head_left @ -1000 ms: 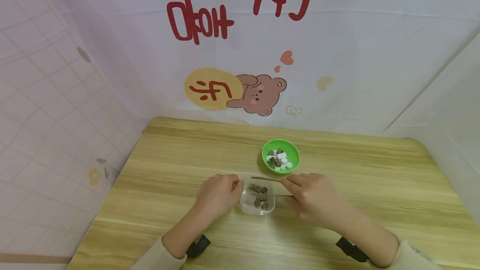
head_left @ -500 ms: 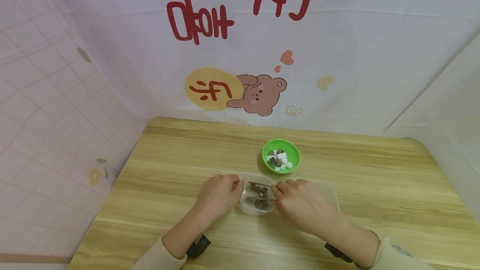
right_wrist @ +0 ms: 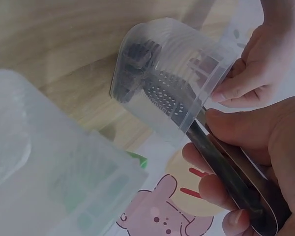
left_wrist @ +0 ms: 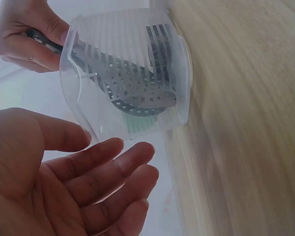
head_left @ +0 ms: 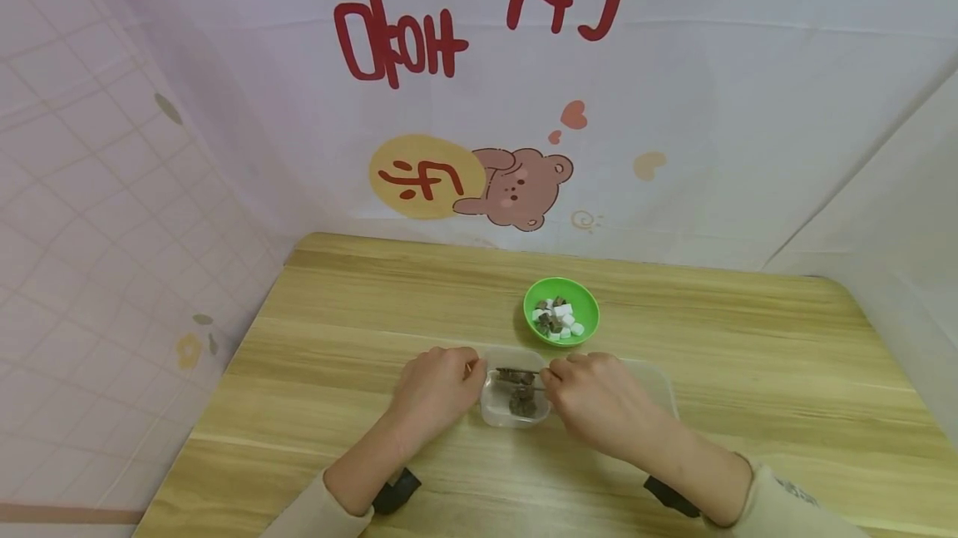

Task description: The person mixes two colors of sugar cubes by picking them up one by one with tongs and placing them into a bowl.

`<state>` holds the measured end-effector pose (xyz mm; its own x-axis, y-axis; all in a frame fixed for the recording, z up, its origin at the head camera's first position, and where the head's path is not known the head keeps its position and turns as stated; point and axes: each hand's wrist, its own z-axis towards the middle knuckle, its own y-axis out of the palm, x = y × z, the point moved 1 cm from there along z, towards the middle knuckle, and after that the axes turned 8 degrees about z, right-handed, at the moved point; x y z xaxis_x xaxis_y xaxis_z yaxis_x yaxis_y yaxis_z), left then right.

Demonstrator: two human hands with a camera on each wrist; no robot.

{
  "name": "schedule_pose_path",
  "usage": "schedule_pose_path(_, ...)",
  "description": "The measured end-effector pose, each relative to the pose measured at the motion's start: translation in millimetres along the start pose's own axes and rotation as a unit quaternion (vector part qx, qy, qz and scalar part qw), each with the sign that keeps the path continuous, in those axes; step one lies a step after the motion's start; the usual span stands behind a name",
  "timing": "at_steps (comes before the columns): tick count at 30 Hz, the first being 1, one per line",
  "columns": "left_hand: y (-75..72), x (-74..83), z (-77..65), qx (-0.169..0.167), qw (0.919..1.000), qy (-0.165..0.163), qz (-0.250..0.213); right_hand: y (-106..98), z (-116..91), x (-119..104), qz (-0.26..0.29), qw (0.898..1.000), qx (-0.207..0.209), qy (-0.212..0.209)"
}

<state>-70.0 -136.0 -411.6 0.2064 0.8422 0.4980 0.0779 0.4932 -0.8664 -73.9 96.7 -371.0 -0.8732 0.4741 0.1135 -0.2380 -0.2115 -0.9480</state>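
Note:
My right hand [head_left: 599, 397] grips metal tongs [right_wrist: 211, 152] by their dark handles. The tongs' perforated ends reach down into a small clear plastic container [head_left: 490, 417], close together over several dark brown cubes [head_left: 524, 405]. In the right wrist view, the ends [right_wrist: 164, 93] show through the container's wall. Beside the container's left side is my left hand [head_left: 441, 384], its fingers loosely bent. In the left wrist view, the thumb tip is right at the rim and the other fingertips lie along the outer wall.
Behind the container stands a green bowl [head_left: 587, 301] with several white and brown cubes. A larger clear container [head_left: 659, 380] is on the right, partly hidden by my right hand and forearm. The wooden table [head_left: 359, 297] ends at a printed cloth backdrop [head_left: 674, 89].
My right hand has moved left, bringing the tongs further over the small container. The tongs' arms have come closer together around the brown cubes. My left hand has stayed in place.

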Motion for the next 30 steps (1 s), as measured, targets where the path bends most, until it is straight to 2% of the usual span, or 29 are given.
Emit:
schedule_pose_path(5,0.2,0.6,0.4,-0.001,1.0000,-0.001,0.001,-2,0,2,0.010,1.000,0.000,-0.005)
schedule_pose_path(8,-0.3,1.4,0.8,-0.001,1.0000,0.001,0.001,-4,-3,6,0.030,0.999,0.018,-0.004)
schedule_pose_path(13,-1.4,2.7,1.3,0.000,1.0000,0.000,0.002,-9,-13,16,0.084,0.994,0.074,0.010)
schedule_pose_path(19,-1.9,2.9,1.6,-0.001,1.0000,-0.003,0.002,-22,-27,32,0.136,0.976,0.166,0.045)
schedule_pose_path(25,-1.4,1.4,1.0,0.001,1.0000,-0.005,0.004,-31,-40,54,0.109,0.963,0.229,0.092)
schedule_pose_path(30,-0.8,1.9,0.0,-0.004,1.0000,-0.007,0.003,-24,-55,70,0.074,0.960,0.235,0.133)
